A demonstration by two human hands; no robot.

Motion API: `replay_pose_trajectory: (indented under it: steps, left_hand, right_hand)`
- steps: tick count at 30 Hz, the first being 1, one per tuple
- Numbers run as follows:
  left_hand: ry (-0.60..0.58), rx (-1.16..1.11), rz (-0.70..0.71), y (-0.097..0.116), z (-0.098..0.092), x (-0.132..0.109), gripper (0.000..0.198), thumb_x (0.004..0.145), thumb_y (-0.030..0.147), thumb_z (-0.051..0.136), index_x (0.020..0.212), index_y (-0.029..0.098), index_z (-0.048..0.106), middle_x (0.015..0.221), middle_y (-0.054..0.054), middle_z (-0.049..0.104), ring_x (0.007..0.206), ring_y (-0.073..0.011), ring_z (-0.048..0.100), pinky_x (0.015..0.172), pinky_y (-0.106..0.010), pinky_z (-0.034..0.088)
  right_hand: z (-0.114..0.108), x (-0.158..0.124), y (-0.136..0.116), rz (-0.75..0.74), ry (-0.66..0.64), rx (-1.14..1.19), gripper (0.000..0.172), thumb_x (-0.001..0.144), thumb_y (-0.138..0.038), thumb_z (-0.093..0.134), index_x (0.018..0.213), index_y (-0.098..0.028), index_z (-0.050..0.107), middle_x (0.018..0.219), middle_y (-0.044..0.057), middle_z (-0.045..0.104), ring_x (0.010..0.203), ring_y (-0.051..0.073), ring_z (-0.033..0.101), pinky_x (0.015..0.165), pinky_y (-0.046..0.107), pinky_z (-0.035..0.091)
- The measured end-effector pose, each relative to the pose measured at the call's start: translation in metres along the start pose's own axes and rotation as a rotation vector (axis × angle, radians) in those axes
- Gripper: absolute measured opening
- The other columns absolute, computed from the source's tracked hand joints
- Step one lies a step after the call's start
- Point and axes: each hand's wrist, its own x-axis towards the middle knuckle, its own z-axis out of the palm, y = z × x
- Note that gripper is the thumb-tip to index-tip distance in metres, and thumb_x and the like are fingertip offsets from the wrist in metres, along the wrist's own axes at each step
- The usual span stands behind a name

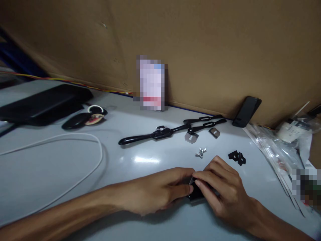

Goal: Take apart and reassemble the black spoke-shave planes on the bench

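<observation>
My left hand (pixel 160 189) and my right hand (pixel 223 194) meet near the table's front, both closed on a black spokeshave (pixel 197 193). Its handles are mostly hidden by my fingers. A pale metal edge shows at its top by my fingertips; I cannot tell what piece that is. Just beyond lie several silver thumbscrews (pixel 201 153). To the right are two black cap plates (pixel 237 157). Two grey blades with keyhole slots, one near (pixel 191 137) and one farther right (pixel 214 133), lie by two bare spokeshave bodies (pixel 207 126). Left of these rests a spokeshave with its cap fitted (pixel 160 133).
A dark phone (pixel 247 112) leans against the cardboard wall (pixel 200 50), as does a blurred pale card (pixel 151 85). Plastic bags (pixel 273 157) line the right side. At left are a black case (pixel 47 103), a key fob (pixel 76 121) and a looping white cable (pixel 100 147).
</observation>
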Motion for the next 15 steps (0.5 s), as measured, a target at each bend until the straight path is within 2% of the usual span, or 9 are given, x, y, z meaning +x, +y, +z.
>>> replay_pose_trajectory:
  steps: [5, 7, 11, 15]
  left_hand:
    - [-0.038, 0.029, -0.036, 0.002, -0.001, -0.001, 0.043, 0.096, 0.058, 0.052, 0.112, 0.018, 0.056, 0.059, 0.011, 0.034, 0.050, -0.0104, 0.030, 0.051, -0.026, 0.028]
    - [-0.050, 0.037, -0.035, 0.002, -0.001, -0.002, 0.044, 0.095, 0.058, 0.053, 0.113, 0.018, 0.056, 0.059, 0.011, 0.034, 0.051, -0.0105, 0.029, 0.052, -0.026, 0.028]
    - [-0.047, 0.012, -0.051, 0.002, -0.002, -0.002, 0.050, 0.093, 0.060, 0.056, 0.118, 0.018, 0.059, 0.059, 0.010, 0.034, 0.050, -0.0105, 0.029, 0.051, -0.026, 0.025]
    - [-0.054, -0.033, -0.086, 0.000, -0.003, -0.002, 0.061, 0.089, 0.066, 0.059, 0.128, 0.019, 0.059, 0.058, 0.010, 0.036, 0.049, -0.0109, 0.030, 0.048, -0.025, 0.023]
  right_hand:
    - [0.005, 0.002, -0.004, 0.280, -0.014, 0.149, 0.018, 0.092, -0.009, 0.058, 0.079, -0.019, 0.065, 0.068, -0.001, 0.061, 0.064, 0.015, 0.056, 0.057, 0.027, 0.043]
    - [0.005, 0.003, -0.004, 0.324, -0.021, 0.157, 0.019, 0.091, -0.009, 0.059, 0.075, -0.019, 0.062, 0.067, -0.002, 0.059, 0.063, 0.014, 0.056, 0.056, 0.026, 0.042]
    - [0.001, 0.005, -0.002, 0.232, -0.011, 0.149, 0.020, 0.096, -0.014, 0.059, 0.077, -0.019, 0.064, 0.069, 0.000, 0.062, 0.068, 0.016, 0.056, 0.062, 0.029, 0.044]
    - [-0.011, 0.006, 0.006, 0.149, -0.048, 0.240, 0.018, 0.098, -0.012, 0.055, 0.100, -0.019, 0.071, 0.080, 0.003, 0.068, 0.075, 0.017, 0.059, 0.068, 0.032, 0.049]
